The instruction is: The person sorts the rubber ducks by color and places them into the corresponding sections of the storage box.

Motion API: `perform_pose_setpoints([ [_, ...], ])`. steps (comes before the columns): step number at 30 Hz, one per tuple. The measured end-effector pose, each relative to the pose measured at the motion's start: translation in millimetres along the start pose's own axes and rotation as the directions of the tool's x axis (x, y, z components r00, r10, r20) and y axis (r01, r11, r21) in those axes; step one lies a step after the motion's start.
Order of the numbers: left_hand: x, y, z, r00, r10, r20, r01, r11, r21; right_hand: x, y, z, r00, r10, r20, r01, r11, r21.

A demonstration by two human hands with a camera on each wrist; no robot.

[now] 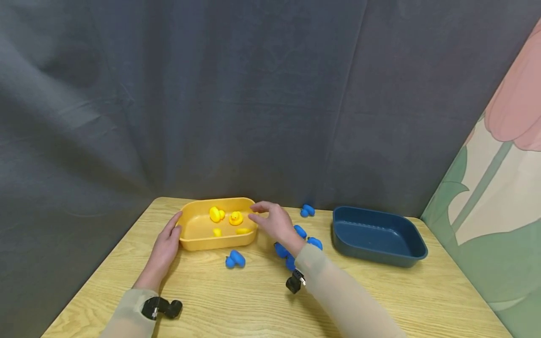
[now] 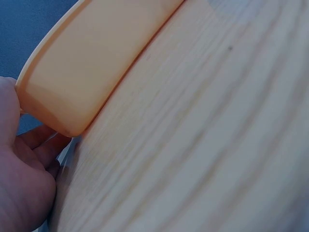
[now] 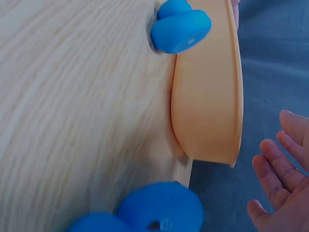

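Observation:
My left hand [image 1: 165,246] holds the left end of a yellow plastic tray [image 1: 217,243], its thumb and fingers at the rim. In the left wrist view, fingers [image 2: 46,145] lie around the tray's corner. Several yellow rubber ducks [image 1: 216,214] lie in the tray, some partly hidden behind its front wall. Over the tray's right end hovers my right hand [image 1: 276,223], thumb and fingers spread and holding nothing. The right wrist view shows that hand [image 3: 285,179] apart from the tray wall [image 3: 205,106].
A blue rubber duck [image 1: 235,259] sits in front of the yellow tray. Several more blue ducks [image 1: 281,249] cluster under and beside my right forearm; another blue duck [image 1: 308,210] is near the back edge. A dark blue tray [image 1: 380,256] stands at right. A grey curtain [image 1: 270,103] hangs behind the table.

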State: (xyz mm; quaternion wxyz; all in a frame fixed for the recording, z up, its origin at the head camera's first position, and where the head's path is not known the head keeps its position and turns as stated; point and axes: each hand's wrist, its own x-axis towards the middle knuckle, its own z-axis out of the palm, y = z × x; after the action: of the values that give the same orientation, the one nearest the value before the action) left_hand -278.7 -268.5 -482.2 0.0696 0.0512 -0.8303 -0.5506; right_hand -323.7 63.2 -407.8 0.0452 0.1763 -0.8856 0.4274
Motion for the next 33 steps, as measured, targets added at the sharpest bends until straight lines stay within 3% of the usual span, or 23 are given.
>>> perform_pose_setpoints([
  [12,-0.8,-0.7,-1.0,1.0,-0.005,0.009,0.005,1.0,0.015,-6.2,19,-36,0.999,-0.037,-0.034,0.036,0.999,-0.029],
  [23,-0.5,0.6,-1.6,1.0,0.01,0.004,-0.01,1.0,0.021,-17.4,39,-65,0.999,-0.034,0.036,0.037,0.995,-0.093],
  [33,-0.8,1.1,-0.5,1.0,0.011,-0.004,-0.011,1.0,0.015,-27.2,59,-78,0.993,-0.038,0.11,0.052,0.99,-0.128],
])
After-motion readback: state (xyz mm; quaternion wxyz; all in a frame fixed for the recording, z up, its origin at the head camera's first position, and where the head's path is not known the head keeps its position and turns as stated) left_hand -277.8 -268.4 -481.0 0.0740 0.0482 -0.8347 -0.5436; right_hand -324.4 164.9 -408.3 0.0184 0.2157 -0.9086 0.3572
